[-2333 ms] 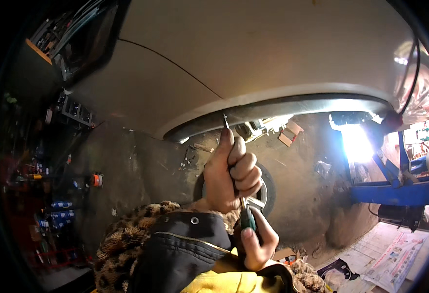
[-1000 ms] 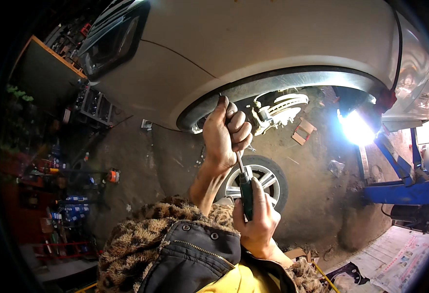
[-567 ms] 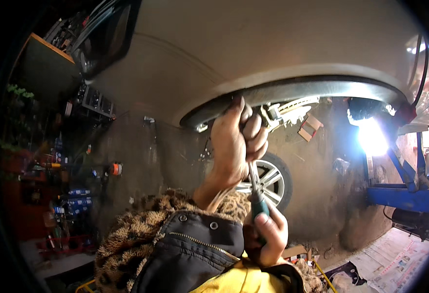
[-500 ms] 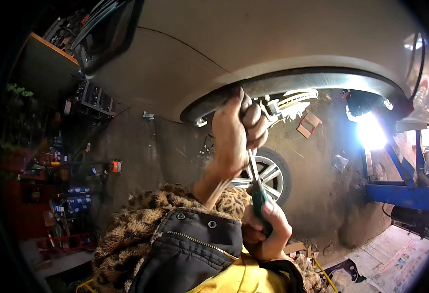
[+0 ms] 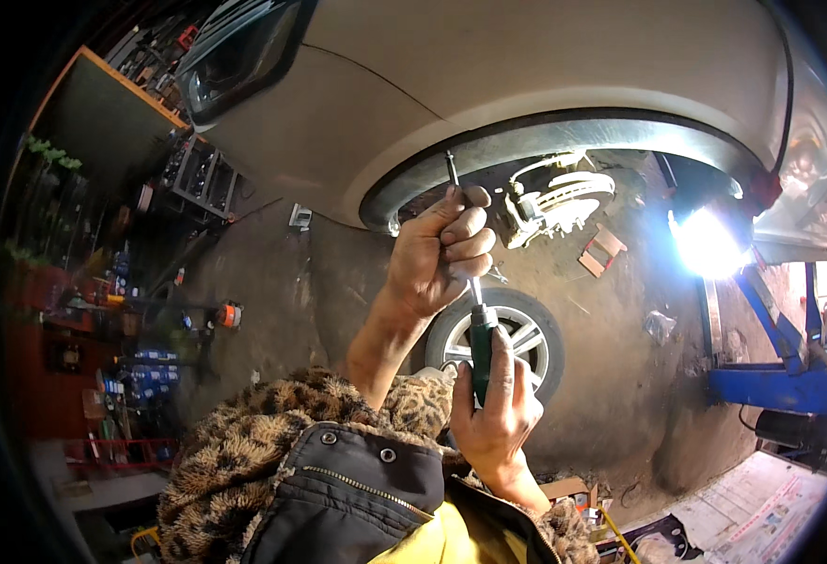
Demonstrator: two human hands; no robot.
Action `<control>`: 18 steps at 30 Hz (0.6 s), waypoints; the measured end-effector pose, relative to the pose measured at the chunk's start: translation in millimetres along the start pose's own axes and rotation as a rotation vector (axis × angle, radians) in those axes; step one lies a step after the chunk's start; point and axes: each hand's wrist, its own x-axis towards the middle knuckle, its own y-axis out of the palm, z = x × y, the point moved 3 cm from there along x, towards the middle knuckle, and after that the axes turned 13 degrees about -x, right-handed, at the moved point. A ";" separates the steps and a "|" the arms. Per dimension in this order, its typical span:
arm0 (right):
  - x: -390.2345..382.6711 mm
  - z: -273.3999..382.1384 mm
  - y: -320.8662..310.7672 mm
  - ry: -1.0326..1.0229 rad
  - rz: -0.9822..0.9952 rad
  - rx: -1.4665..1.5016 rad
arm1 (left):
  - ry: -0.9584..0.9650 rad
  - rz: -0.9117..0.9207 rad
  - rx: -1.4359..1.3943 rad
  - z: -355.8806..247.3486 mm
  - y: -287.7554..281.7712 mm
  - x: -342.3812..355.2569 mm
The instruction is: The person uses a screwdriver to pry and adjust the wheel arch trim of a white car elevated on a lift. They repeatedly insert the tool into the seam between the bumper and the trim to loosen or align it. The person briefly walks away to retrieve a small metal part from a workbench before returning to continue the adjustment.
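My left hand (image 5: 437, 254) is wrapped round the metal shaft of a green-handled screwdriver (image 5: 480, 343). The shaft's dark tip sticks out above my fist, close to the edge of the car's wheel arch (image 5: 545, 137); whether it touches there I cannot tell. Lower down, my right hand (image 5: 498, 418) grips the green handle, fingers lying along it. Just right of my left fist, a brake disc (image 5: 575, 199) with its caliper is exposed under the arch. Below, a wheel with a silver rim (image 5: 543, 331) lies on the floor, partly hidden behind my hands.
The light car body (image 5: 545, 56) spans the top. A bright lamp (image 5: 709, 244) glares at right, near a blue lift arm (image 5: 780, 387). A red-and-brown box piece (image 5: 603, 250) lies on the floor. Bottles and tools crowd the left side.
The screwdriver now stands more upright, its tip showing above my left fist, which has come down and slightly left from the arch. My right hand has shifted its fingers along the handle.
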 end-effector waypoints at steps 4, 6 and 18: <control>-0.4 -0.7 13.3 0.231 -0.092 0.489 | 0.050 -0.031 0.034 3.5 4.9 -1.3; -8.3 -2.4 15.5 0.853 0.233 1.535 | 0.096 -0.034 0.044 11.8 8.1 0.1; 2.9 -16.9 13.8 0.097 0.029 0.200 | 0.174 -0.115 0.093 10.7 6.0 2.0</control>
